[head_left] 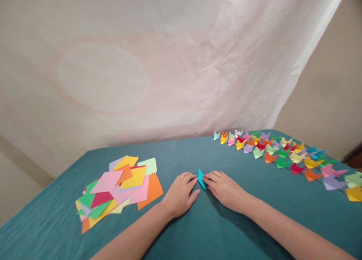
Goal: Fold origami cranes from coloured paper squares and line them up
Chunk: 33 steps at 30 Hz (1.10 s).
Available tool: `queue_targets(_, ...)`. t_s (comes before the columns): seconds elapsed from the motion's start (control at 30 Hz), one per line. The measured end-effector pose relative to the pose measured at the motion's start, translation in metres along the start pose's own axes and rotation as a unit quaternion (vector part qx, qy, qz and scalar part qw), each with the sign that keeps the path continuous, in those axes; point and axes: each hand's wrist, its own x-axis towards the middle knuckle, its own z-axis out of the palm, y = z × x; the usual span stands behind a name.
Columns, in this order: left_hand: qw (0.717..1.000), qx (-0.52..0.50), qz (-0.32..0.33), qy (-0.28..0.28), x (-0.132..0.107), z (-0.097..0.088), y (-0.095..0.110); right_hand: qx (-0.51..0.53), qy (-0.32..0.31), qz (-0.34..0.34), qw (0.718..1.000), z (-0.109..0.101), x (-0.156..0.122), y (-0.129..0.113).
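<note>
A small piece of folded blue paper (201,179), narrow and pointed at both ends, lies on the table between my hands. My right hand (223,186) has its fingertips on the paper's right side, with the thumb mostly hidden. On the other side, my left hand (182,194) rests on the cloth, its fingertips close to the paper's left edge and the thumb held apart. Whether those left fingertips touch the paper, I cannot tell.
Loose coloured paper sheets (132,177) overlap in a pile at the left. Several rows of small folded paper birds (270,158) stand along the right. A dark teal cloth (181,237) covers the table, and a pale curtain (169,71) hangs behind it.
</note>
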Motion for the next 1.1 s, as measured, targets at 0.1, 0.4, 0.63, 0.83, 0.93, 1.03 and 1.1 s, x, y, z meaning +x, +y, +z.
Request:
queue_targets(0.1, 1.000, -0.004, 0.002, -0.003, 0.0000, -0.0004, 0.0000, 0.017, 0.006, -0.001, 1.000, -0.0001, -0.0012, 0.0009)
queue_targets(0.4, 1.000, -0.011, -0.001, 0.002, 0.0002, 0.0007, 0.0005, 0.020, 0.003, -0.006, 1.000, -0.0017, -0.0023, 0.0021)
queue_targets(0.63, 1.000, -0.016, -0.003, -0.005, 0.0006, 0.0000, 0.0005, 0.025, -0.007, -0.004, 1.000, -0.0020, -0.0012, 0.0025)
queue_targets(0.83, 1.000, -0.025, 0.002, -0.003, 0.0007, -0.0010, 0.0007, 0.027, -0.003, -0.007, 1.000, 0.0001, -0.0011, 0.0030)
queue_targets(0.93, 1.000, -0.029, 0.002, -0.004, 0.0006, -0.0010, 0.0007, 0.029, -0.003, -0.003, 1.000, -0.0003, -0.0016, 0.0028)
queue_targets(1.03, 1.000, -0.028, 0.002, -0.009, 0.0005, -0.0009, 0.0004, 0.031, -0.002, 0.002, 1.000, -0.0011, -0.0020, 0.0022)
queue_targets(1.1, 1.000, -0.028, 0.001, -0.011, 0.0005, -0.0008, 0.0001, 0.031, -0.003, 0.006, 0.999, -0.0017, -0.0023, 0.0018)
